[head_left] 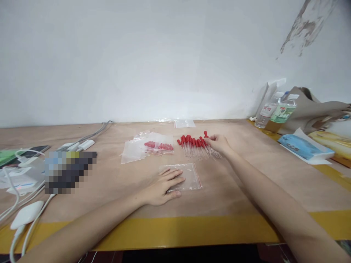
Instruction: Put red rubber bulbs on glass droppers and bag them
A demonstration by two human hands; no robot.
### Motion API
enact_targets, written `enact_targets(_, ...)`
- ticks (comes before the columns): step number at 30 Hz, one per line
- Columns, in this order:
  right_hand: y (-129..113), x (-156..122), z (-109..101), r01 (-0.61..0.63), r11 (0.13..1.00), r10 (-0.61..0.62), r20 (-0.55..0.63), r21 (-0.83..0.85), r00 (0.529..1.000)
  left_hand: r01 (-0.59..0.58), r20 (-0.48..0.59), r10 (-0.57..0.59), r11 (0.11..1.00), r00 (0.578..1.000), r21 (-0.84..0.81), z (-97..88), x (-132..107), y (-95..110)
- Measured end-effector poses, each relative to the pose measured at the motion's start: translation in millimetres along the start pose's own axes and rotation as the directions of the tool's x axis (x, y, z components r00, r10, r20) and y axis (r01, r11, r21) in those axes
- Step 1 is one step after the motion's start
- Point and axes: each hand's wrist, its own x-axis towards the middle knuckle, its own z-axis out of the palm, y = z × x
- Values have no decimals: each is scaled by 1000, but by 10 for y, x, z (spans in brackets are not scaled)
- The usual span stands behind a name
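Observation:
My left hand (pixel 164 186) lies flat with its fingers spread, pressing on a clear zip bag (pixel 190 179) with a red strip along its right edge. Beyond it, a row of glass droppers (pixel 193 144) with red rubber bulbs rests on the brown table covering, bulbs pointing away from me. At the right end of that row, my right hand (pixel 219 142) pinches a dropper (pixel 206 134) just below its bulb; the fingers partly cover it. Left of the row, packed bags (pixel 159 146) with red bulbs showing inside overlap other thin clear bags (pixel 133 151).
Another clear bag (pixel 184 124) lies against the wall. On the right stand two bottles (pixel 282 114) beside a blue tissue pack (pixel 304 146). White cables, chargers (pixel 23 177) and a pixelated dark item (pixel 70 171) crowd the left side. Yellow tape (pixel 175 232) runs along the front edge.

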Motion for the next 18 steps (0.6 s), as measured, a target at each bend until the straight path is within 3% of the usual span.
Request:
enact_targets(3, 75, -266, -22, 16, 908, -51, 71, 419, 996, -8, -8, 8, 1000, 1000, -5, 75, 105, 63)
enact_targets(5, 166, -448, -11, 12, 830, -54, 59, 557, 997, -26, -35, 25, 999, 999, -31, 123, 154, 87)
enact_targets(11, 400, -678, 72, 30, 796, -49, 15, 604, 999, -47, -20, 47, 999, 999, 15, 174, 196, 108)
enact_targets(18, 366, -737, 135, -68, 731, 8, 91, 679, 996, -24, -30, 24, 999, 999, 28, 159, 173, 119)
